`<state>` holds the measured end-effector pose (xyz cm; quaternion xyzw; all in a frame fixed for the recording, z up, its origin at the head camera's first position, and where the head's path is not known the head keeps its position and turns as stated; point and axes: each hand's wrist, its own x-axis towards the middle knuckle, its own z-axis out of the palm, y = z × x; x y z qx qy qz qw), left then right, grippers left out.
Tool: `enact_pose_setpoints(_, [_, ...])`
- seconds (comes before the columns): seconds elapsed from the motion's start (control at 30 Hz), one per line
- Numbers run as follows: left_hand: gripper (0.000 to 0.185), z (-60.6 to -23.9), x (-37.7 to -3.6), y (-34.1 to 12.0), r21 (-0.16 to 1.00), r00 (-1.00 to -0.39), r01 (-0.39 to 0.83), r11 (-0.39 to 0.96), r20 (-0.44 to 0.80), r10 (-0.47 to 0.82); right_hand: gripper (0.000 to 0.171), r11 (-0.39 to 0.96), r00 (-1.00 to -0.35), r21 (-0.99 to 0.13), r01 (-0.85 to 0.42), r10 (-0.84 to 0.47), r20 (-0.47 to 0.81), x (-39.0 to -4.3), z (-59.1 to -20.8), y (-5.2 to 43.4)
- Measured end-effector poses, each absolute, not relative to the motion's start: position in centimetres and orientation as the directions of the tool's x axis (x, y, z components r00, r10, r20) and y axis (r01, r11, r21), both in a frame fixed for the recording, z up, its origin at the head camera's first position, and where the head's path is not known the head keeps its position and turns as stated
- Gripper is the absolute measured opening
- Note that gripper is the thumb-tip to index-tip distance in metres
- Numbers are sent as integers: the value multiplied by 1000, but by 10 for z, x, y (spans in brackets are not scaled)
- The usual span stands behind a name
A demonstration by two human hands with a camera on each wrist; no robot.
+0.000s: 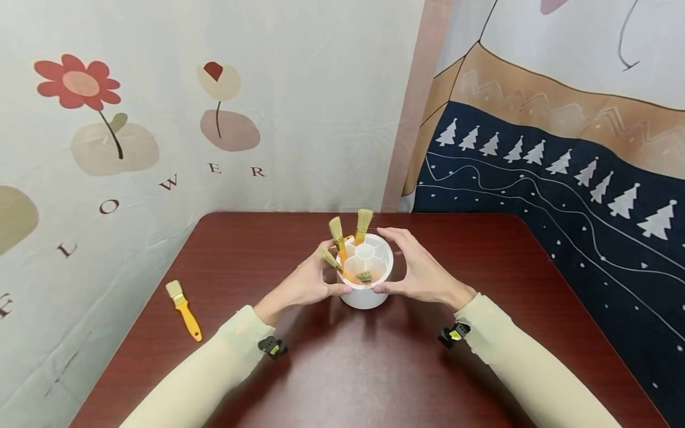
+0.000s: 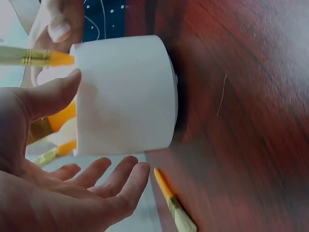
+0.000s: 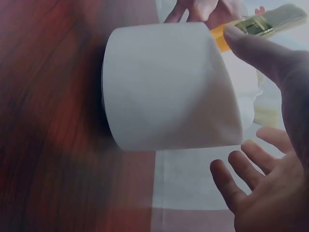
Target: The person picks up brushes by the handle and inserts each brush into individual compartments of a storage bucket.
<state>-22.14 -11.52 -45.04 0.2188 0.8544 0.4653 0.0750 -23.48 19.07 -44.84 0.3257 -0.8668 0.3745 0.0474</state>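
Note:
A round white brush holder (image 1: 364, 299) with a divided top stands upright near the middle of the table. Several paintbrushes (image 1: 363, 222) with yellow-orange handles are in it; most have bristles pointing up, while one set of bristles (image 1: 364, 277) lies low in a front compartment. On the left side is my left hand (image 1: 307, 282), its thumb at the rim and its loosely spread fingers apart from the wall. My right hand (image 1: 428, 274) spans the other side, with its thumb (image 3: 236, 36) at the rim and its fingers spread out.
Another paintbrush (image 1: 185, 310) with a yellow handle lies on the dark red table (image 1: 369, 368) at the left. Behind the table hangs a pale flower-printed cloth (image 1: 321, 119); a navy cloth with white trees (image 1: 562, 196) hangs at the right.

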Motion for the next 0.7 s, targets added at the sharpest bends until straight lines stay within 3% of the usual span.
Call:
enact_pose_setpoints(0.2, [96, -449, -225, -130, 807, -931, 252, 534, 51, 362, 126, 527, -797, -639, -560, -554, 242, -244, -452, 189])
enact_pose_setpoints(0.47, [66, -462, -239, -149, 600, -981, 192, 777, 90, 173, 122, 542, -807, -641, -544, -548, 221, -246, -456, 188])
enact_pose_setpoints(0.7, [53, -472, -257, -152, 518, -990, 138, 844, 60, 125, 122, 560, -825, -636, -530, -515, 233, -242, -459, 186])
